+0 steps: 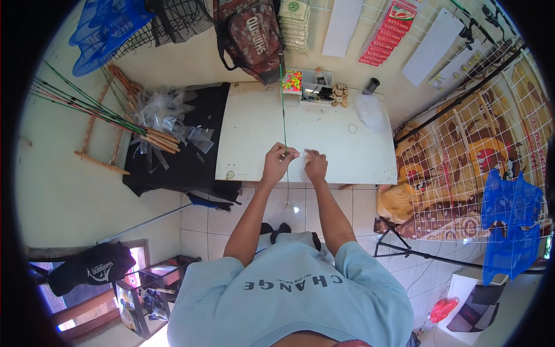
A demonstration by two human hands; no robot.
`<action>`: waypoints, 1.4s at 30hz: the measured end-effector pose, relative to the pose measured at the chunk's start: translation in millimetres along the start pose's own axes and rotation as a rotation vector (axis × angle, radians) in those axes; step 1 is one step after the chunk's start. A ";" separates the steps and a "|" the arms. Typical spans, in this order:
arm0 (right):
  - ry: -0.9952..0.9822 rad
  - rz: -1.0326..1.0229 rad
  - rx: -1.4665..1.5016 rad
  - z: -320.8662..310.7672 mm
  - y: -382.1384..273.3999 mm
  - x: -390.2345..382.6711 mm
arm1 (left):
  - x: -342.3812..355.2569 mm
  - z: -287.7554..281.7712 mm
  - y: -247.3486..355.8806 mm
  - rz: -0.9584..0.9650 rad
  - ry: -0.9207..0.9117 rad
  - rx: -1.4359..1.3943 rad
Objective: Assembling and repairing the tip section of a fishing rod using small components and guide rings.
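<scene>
Left hand: the left hand (276,165) was curled, thumb and fingers pinching a thin green rod (283,115); anything smaller at the fingertips was too tiny to make out.
Right hand: the right hand (316,166) was just beside it, forefinger bent leftward; whether it gripped anything, I could not tell.
Rod: slender and straight, over a smooth white table (248,127), partly hidden by the left hand; its upper end blurred into a camouflage fabric backpack (251,43).
Far edge of table: a white box (317,76) held dark pieces, hard to identify, near rounded tan pieces (339,95).
Left side: crumpled clear plastic bags (167,113) covered part of a black cloth (211,115).
Right side: a white wire grid (462,168) was cut off by the dark rim.
</scene>
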State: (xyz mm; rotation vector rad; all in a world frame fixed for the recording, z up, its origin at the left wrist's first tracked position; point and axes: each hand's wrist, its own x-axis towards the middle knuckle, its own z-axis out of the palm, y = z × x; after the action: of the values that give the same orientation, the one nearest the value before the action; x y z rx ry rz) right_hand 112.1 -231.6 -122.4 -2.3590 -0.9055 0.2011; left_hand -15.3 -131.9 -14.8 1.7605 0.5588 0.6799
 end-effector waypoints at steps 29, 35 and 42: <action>0.130 0.010 0.018 17.1 8.5 11.1 | 1.9 0.2 3.3 -0.027 -0.016 0.059; 0.110 0.047 -0.013 10.3 -0.4 -7.1 | 0.5 -0.8 2.1 -0.045 -0.017 0.058; 0.108 -0.154 -0.021 -17.7 -5.7 5.0 | 1.5 0.7 2.9 -0.053 -0.023 0.050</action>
State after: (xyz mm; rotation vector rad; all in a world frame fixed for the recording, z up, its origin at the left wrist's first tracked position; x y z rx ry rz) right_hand 118.7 -233.4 -104.4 -2.2830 -1.0347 0.0029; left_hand -13.6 -132.2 -11.8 1.7918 0.6095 0.6130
